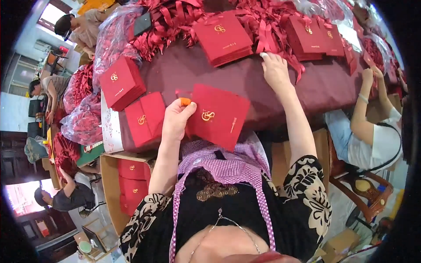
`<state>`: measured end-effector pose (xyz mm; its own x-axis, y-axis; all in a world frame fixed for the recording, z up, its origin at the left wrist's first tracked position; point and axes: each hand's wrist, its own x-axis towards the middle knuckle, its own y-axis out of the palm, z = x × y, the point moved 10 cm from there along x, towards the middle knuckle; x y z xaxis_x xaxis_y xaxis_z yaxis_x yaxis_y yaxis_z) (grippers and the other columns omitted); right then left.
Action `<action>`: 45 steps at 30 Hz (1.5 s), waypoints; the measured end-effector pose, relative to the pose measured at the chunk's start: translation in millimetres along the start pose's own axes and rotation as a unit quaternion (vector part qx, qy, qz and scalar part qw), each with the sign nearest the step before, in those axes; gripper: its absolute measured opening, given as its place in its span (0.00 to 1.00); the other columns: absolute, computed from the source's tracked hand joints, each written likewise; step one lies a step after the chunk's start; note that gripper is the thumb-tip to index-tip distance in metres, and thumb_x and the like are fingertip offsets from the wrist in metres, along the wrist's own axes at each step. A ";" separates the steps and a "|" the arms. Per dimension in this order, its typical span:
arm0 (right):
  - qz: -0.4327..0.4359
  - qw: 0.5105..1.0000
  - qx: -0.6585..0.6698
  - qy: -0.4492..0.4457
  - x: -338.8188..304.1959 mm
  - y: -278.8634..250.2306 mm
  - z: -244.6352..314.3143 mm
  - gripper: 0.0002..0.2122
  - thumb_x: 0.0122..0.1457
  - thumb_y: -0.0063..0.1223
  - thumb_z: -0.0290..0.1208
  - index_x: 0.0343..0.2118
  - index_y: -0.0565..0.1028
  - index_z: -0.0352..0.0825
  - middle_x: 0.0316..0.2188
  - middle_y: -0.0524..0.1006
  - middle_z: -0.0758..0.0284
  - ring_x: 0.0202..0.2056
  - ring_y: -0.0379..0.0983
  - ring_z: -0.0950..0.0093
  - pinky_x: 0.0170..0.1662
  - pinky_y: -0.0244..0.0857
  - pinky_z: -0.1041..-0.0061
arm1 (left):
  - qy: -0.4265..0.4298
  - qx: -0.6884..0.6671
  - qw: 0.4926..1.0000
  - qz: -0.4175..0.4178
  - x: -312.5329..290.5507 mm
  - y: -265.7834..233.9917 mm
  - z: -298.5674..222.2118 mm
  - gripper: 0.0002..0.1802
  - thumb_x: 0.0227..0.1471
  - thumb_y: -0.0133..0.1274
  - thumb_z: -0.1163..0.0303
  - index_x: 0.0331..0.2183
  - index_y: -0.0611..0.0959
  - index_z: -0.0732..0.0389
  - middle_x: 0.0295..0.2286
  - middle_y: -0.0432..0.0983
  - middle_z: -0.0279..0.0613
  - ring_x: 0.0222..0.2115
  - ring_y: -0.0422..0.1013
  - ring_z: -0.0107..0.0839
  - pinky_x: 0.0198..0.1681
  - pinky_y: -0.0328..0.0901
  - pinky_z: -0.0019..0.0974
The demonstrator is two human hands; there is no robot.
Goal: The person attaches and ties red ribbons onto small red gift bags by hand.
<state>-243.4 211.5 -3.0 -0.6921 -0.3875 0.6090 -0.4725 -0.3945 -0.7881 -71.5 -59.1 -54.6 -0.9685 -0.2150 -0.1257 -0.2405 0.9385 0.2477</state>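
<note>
Over the near edge of the surface (pixel 175 65), my left fingers (pixel 188 110) are closed on the left side of a flat red bag (pixel 223 118), with its gold sign facing up. My right fingers (pixel 275 60) reach to the pile of red ribbons (pixel 267 38), beside a stack of bags (pixel 219 40); I can't tell if they pinch a ribbon. To do this well, I think I should take just one ribbon and pull it gently, so the rest don't tangle, and hold the bag lightly so it doesn't crease.
</note>
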 end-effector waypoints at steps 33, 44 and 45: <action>0.032 0.928 0.370 -0.019 -24.0 -53.6 151.2 0.03 0.54 0.54 0.27 0.29 0.72 0.36 0.24 0.75 0.65 0.30 0.72 0.66 0.39 0.58 0.67 | 0.095 0.260 0.960 -0.034 -9.2 49.3 -52.9 0.10 0.47 0.53 0.78 0.36 0.79 0.68 0.21 0.69 0.27 0.21 0.62 0.14 0.24 0.59 0.23; 0.126 0.874 0.459 0.099 -27.8 -23.2 138.9 0.05 0.54 0.55 0.27 0.30 0.75 0.31 0.26 0.77 0.61 0.30 0.71 0.66 0.36 0.65 0.70 | 0.101 0.273 0.956 -0.033 -11.1 50.3 -54.8 0.10 0.47 0.54 0.79 0.36 0.80 0.65 0.24 0.67 0.23 0.24 0.60 0.13 0.27 0.56 0.20; 0.121 0.879 0.451 0.096 -27.1 -24.8 139.3 0.05 0.54 0.56 0.27 0.30 0.75 0.31 0.26 0.77 0.61 0.30 0.71 0.66 0.36 0.65 0.70 | 0.100 0.274 0.956 -0.033 -10.2 50.4 -53.8 0.10 0.47 0.54 0.79 0.36 0.80 0.65 0.24 0.67 0.23 0.24 0.60 0.13 0.27 0.56 0.20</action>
<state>-137.0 115.7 12.6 -0.8333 -0.4368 0.3389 0.2660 -0.8541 -0.4468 -77.2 -24.2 10.8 -0.9584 -0.2751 0.0756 -0.2849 0.9096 -0.3023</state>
